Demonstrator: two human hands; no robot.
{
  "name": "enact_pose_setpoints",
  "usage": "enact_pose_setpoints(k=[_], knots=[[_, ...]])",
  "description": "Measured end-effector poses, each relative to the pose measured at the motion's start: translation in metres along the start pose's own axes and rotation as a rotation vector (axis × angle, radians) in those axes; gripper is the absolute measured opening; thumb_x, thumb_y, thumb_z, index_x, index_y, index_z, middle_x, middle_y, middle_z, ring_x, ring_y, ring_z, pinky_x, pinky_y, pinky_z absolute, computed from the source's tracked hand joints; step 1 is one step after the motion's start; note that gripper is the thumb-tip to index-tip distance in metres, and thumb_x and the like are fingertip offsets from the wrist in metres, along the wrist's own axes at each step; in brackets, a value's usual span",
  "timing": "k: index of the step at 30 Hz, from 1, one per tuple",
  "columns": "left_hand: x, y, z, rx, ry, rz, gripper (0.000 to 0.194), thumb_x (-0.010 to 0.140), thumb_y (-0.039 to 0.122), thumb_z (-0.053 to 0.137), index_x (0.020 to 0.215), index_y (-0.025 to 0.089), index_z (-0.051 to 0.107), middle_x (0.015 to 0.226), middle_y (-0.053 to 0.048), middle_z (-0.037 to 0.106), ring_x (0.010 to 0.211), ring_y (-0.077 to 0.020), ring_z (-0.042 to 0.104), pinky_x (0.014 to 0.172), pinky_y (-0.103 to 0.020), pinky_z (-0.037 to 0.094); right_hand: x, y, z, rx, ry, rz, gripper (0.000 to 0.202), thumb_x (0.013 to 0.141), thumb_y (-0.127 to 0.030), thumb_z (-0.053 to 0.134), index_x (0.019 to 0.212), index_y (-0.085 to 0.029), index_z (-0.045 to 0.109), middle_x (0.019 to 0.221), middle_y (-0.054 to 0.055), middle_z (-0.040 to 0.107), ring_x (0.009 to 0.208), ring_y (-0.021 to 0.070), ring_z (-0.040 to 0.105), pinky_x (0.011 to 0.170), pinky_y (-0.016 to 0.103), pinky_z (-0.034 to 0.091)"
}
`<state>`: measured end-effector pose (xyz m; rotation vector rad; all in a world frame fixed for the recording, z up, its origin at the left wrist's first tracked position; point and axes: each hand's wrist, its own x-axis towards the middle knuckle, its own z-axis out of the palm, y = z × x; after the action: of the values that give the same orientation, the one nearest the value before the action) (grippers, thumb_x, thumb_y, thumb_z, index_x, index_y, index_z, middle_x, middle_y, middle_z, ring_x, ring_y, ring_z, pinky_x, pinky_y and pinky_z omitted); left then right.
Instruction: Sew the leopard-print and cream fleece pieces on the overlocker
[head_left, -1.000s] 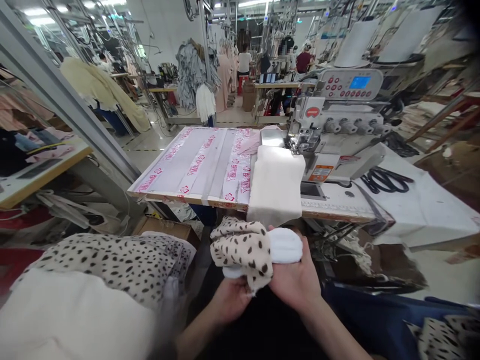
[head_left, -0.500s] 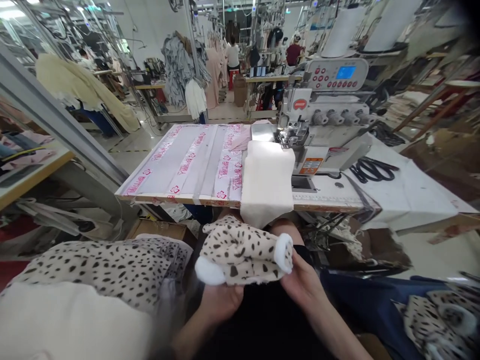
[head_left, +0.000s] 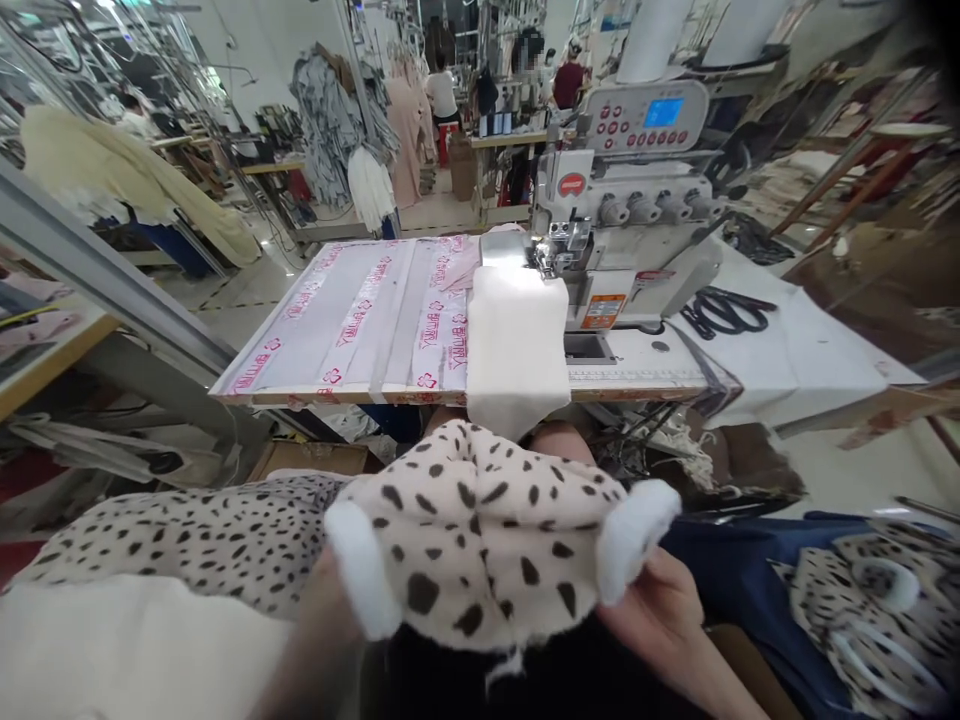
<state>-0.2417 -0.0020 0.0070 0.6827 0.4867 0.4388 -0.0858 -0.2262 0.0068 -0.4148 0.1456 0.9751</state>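
Observation:
A cream garment piece [head_left: 476,540] with dark spots is spread wide over my lap, with a white fluffy cuff at each end and loose threads at its lower edge. My right hand [head_left: 660,600] grips it by the right cuff [head_left: 637,540]. Behind the left cuff [head_left: 364,570], my left hand [head_left: 322,590] holds the other end; it is blurred and its fingers are mostly hidden. Just beyond the garment, a cream cloth panel [head_left: 517,345] lies under the presser foot of the overlock sewing machine [head_left: 622,200] and hangs over the table edge.
Spotted fabric [head_left: 195,540] and plain cream fabric [head_left: 127,650] are heaped at my left. More spotted pieces with white cuffs [head_left: 870,610] lie on dark blue cloth at the right. Black cord [head_left: 727,312] rests on the table's right side. Other people are in the background.
My hands have moved apart and closer to me, stretching the bunched spotted garment open. The view has shifted slightly; the cream panel stays at the machine.

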Motion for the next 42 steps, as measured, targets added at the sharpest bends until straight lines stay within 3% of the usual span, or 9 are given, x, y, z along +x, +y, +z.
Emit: enact_pose_setpoints(k=[3, 6, 9, 17, 23, 28, 36, 39, 42], knots=[[0.016, -0.007, 0.012, -0.020, 0.123, 0.088, 0.019, 0.067, 0.011, 0.063, 0.084, 0.018, 0.066, 0.075, -0.004, 0.067, 0.082, -0.0202, 0.062, 0.073, -0.027, 0.052, 0.009, 0.014, -0.006, 0.020, 0.042, 0.040, 0.040, 0.059, -0.014, 0.069, 0.097, -0.021, 0.062, 0.081, 0.003, 0.070, 0.088, 0.0249, 0.063, 0.088, 0.044, 0.044], [0.035, -0.024, 0.030, -0.100, 0.284, 0.030, 0.023, 0.074, 0.004, 0.053, 0.093, 0.011, 0.062, 0.092, -0.009, 0.066, 0.090, -0.0197, 0.061, 0.077, -0.029, 0.052, 0.029, 0.029, -0.021, 0.079, 0.160, 0.095, 0.034, 0.068, -0.011, 0.060, 0.101, -0.020, 0.060, 0.089, 0.003, 0.070, 0.090, 0.0208, 0.062, 0.082, 0.038, 0.048], [0.040, -0.035, 0.034, -0.152, 0.343, -0.041, 0.031, 0.076, -0.001, 0.047, 0.101, 0.012, 0.059, 0.095, -0.010, 0.065, 0.089, -0.0197, 0.062, 0.076, -0.031, 0.053, 0.040, 0.027, -0.034, 0.106, 0.217, 0.048, 0.036, 0.066, -0.008, 0.061, 0.099, -0.021, 0.060, 0.090, 0.002, 0.069, 0.084, 0.0177, 0.063, 0.074, 0.032, 0.051], [0.039, -0.038, 0.040, -0.181, 0.287, -0.031, 0.026, 0.078, 0.000, 0.049, 0.100, 0.012, 0.058, 0.100, -0.010, 0.064, 0.093, -0.0183, 0.060, 0.084, -0.033, 0.050, 0.041, 0.000, -0.044, -0.270, 0.239, -0.150, 0.033, 0.067, -0.011, 0.070, 0.098, -0.019, 0.061, 0.087, 0.002, 0.069, 0.068, 0.0149, 0.064, 0.058, 0.026, 0.057], [0.046, -0.042, 0.037, -0.176, 0.189, -0.116, 0.024, 0.083, 0.007, 0.046, 0.102, 0.015, 0.058, 0.110, -0.010, 0.060, 0.104, -0.0214, 0.055, 0.094, -0.043, 0.042, 0.039, -0.002, -0.056, -0.294, 0.235, -0.219, 0.040, 0.069, -0.014, 0.070, 0.106, -0.022, 0.058, 0.099, 0.003, 0.067, 0.082, 0.0164, 0.064, 0.069, 0.028, 0.056], [0.048, -0.047, 0.032, -0.183, 0.128, -0.129, 0.035, 0.083, 0.008, 0.047, 0.116, 0.019, 0.052, 0.114, -0.009, 0.057, 0.109, -0.0216, 0.051, 0.096, -0.041, 0.041, 0.036, -0.003, -0.058, -0.289, 0.244, -0.192, 0.035, 0.070, -0.016, 0.070, 0.103, -0.019, 0.061, 0.096, 0.004, 0.068, 0.082, 0.0178, 0.064, 0.072, 0.030, 0.055], [0.047, -0.060, 0.037, -0.177, 0.262, -0.317, 0.035, 0.079, -0.001, 0.046, 0.112, 0.007, 0.053, 0.096, -0.013, 0.065, 0.090, -0.0188, 0.062, 0.083, -0.029, 0.051, 0.037, 0.001, -0.055, -0.302, 0.205, -0.184, 0.027, 0.071, -0.015, 0.069, 0.096, -0.017, 0.062, 0.098, 0.005, 0.068, 0.079, 0.0168, 0.065, 0.066, 0.027, 0.055], [0.049, -0.062, 0.036, -0.221, 0.301, -0.420, 0.033, 0.080, -0.001, 0.044, 0.110, 0.006, 0.054, 0.094, -0.013, 0.065, 0.090, -0.0202, 0.062, 0.082, -0.032, 0.052, 0.036, 0.001, -0.053, -0.311, 0.192, -0.202, 0.025, 0.070, -0.016, 0.069, 0.094, -0.015, 0.063, 0.096, 0.007, 0.068, 0.079, 0.0184, 0.065, 0.068, 0.029, 0.054], [0.055, -0.059, 0.035, -0.234, 0.337, -0.430, 0.032, 0.081, 0.000, 0.041, 0.109, 0.005, 0.054, 0.093, -0.015, 0.065, 0.089, -0.0216, 0.062, 0.082, -0.034, 0.052, 0.036, -0.002, -0.054, -0.317, 0.199, -0.228, 0.026, 0.068, -0.017, 0.070, 0.093, -0.014, 0.062, 0.094, 0.008, 0.068, 0.078, 0.0193, 0.066, 0.070, 0.031, 0.054]])
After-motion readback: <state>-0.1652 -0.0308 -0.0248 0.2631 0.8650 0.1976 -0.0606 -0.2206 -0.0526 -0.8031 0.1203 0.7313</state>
